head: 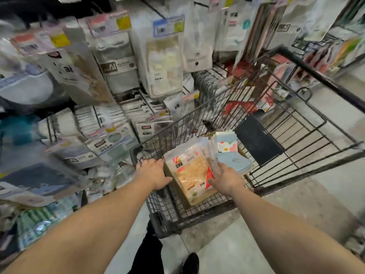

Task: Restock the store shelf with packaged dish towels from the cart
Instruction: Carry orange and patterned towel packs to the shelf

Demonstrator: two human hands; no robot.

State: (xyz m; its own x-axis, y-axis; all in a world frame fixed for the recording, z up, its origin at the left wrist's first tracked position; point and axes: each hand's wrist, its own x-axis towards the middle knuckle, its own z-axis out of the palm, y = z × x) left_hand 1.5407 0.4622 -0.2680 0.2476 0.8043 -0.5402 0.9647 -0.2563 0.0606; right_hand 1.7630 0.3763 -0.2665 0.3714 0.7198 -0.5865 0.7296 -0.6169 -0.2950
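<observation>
Head view shows a yellow towel pack (190, 173) standing in the cart (292, 123), the left hand (153, 174) gripping its left edge and the right hand (227, 179) holding its right edge, blue packs (233, 157) just beside, stocked shelves (102, 76) to the left.

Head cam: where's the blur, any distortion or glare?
Head view: motion blur smears the shelf packs at left and top; the yellow pack in the cart and both hands are sharper. Wide-angle lens bends the edges. Slight glare on plastic wrapping.
</observation>
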